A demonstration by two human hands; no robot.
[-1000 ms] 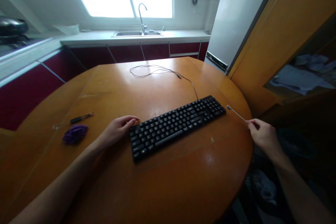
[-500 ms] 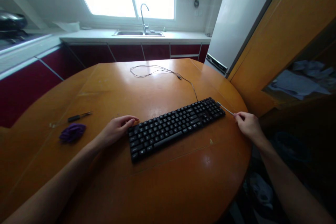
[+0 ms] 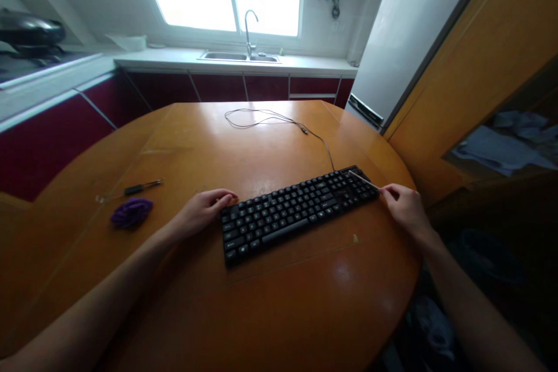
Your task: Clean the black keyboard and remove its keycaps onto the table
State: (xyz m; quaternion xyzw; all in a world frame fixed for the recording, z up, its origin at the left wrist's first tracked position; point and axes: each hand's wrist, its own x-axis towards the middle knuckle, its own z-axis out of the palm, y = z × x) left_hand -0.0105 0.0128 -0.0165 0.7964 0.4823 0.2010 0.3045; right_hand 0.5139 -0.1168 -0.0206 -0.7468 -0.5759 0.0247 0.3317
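A black keyboard (image 3: 296, 212) lies at a slant on the wooden table. My left hand (image 3: 204, 208) grips its upper left corner between thumb and fingers. At the other end, my right hand (image 3: 403, 206) pinches a thin white stick (image 3: 364, 178), which looks like a cotton swab. The stick slants across the number keys, its far tip over the keyboard's upper right part; whether the tip touches is too small to tell. From the keyboard's back edge runs a thin dark cable (image 3: 325, 142), looped toward the table's far side.
To the left lie a purple crumpled cloth or hair tie (image 3: 131, 212) and a dark-handled screwdriver (image 3: 135, 189). The rounded wooden table (image 3: 279, 314) ends close to my right arm. Beyond it are a sink (image 3: 226, 56), a counter, and a fridge (image 3: 392, 40) at the right.
My right hand has moved the stick leftward, from the keyboard's right edge to over its upper right keys. My left hand keeps its hold. The view has shifted slightly.
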